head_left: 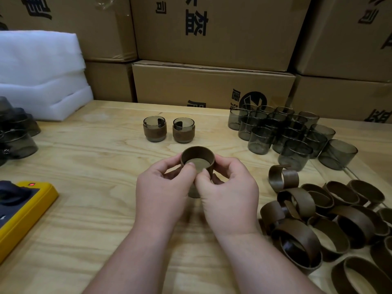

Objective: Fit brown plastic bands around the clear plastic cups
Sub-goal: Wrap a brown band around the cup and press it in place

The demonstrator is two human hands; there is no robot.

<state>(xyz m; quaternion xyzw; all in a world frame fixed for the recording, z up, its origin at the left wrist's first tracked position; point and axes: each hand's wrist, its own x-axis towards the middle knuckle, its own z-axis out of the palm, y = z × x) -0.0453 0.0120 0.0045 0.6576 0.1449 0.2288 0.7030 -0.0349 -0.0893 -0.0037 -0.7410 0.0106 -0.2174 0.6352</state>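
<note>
While hands (197, 183) grip band (198, 159), table (95, 158) open leftward.

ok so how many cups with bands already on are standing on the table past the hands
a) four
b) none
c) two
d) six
c: two banded cups stand side by side on the table beyond the hands, while the unbanded cups sit grouped off to the right.

A packing workshop: stacked printed cartons (212, 32), foam sheets (40, 75), plywood bench (95, 166), batches of cups (282, 132) and bands (331, 219).
</note>
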